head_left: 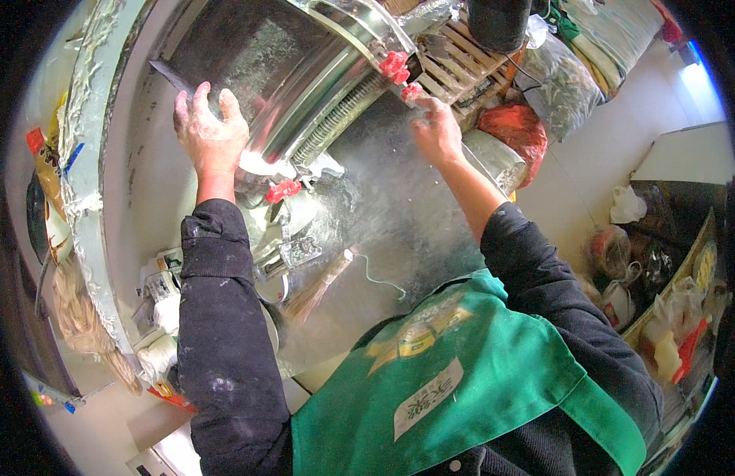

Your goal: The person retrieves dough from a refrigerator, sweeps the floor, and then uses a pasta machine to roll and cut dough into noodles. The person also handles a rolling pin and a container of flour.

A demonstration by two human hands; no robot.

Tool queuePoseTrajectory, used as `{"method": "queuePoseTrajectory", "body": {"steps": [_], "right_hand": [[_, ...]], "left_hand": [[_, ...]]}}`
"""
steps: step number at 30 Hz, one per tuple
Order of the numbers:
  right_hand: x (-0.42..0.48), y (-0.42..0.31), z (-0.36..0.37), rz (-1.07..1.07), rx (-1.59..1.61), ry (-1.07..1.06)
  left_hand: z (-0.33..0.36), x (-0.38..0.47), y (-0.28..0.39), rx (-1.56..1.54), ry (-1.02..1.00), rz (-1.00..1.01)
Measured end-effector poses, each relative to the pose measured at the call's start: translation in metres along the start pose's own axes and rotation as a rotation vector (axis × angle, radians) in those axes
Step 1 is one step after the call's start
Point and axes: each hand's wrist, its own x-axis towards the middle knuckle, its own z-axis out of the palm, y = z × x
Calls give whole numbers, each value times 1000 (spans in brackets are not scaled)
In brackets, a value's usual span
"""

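Observation:
A floury metal machine (320, 77) with a polished curved housing, a ribbed roller (338, 119) and red knobs stands before me. My left hand (213, 128) is raised over its left side, fingers spread and curled, dusted with white powder; a dark flat blade-like edge (168, 74) shows just beyond the fingertips. At the machine's right end, my right hand (436, 131) is beside a red star-shaped knob (412, 91); blur hides whether the fingers touch it. Another red knob (395, 66) sits just above, and one more (283, 190) at the near left end.
A small straw brush (323, 282) lies on the powdery metal surface (403, 196) near a pale green string. Wooden slats (463, 59), a black bucket (498, 24) and a red plastic bag (513, 137) are at upper right. A whitish crusted edge (88, 178) runs along the left.

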Motion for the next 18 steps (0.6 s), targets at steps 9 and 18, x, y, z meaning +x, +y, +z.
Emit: {"method": "queuePoseTrajectory", "body": {"steps": [9,18], "right_hand": [[21,-47,-14,-295,-133,130],[40,-27,-3,-308,-161,106]], "left_hand": [[-4,0,9,31,-18,-56],[-18,-3,29,-9,82,-137]]}}
